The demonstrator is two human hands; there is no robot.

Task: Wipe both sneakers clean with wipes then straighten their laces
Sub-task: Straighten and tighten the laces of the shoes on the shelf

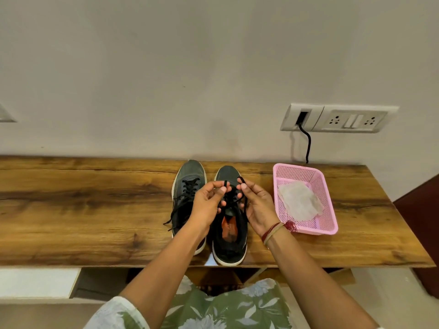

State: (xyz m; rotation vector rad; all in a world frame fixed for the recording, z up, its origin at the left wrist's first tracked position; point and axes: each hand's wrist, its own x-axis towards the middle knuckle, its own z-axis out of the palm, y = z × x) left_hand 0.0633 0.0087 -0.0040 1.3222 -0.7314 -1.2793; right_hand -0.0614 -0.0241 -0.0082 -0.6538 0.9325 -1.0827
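Observation:
Two dark grey sneakers with white soles stand side by side on the wooden table (95, 198), toes toward the wall. The left sneaker (187, 184) has loose black laces trailing off its left side. Over the right sneaker (229, 243), my left hand (207, 203) pinches one black lace end between thumb and fingers. My right hand (257, 205) pinches the other lace end (241, 179). Both hands hover above the shoe's tongue, hiding most of its lacing.
A pink plastic basket (329, 230) stands right of the sneakers and holds a crumpled white wipe (300, 203). A wall socket panel (339, 118) with a black cable hangs behind it. The table's front edge is near my body.

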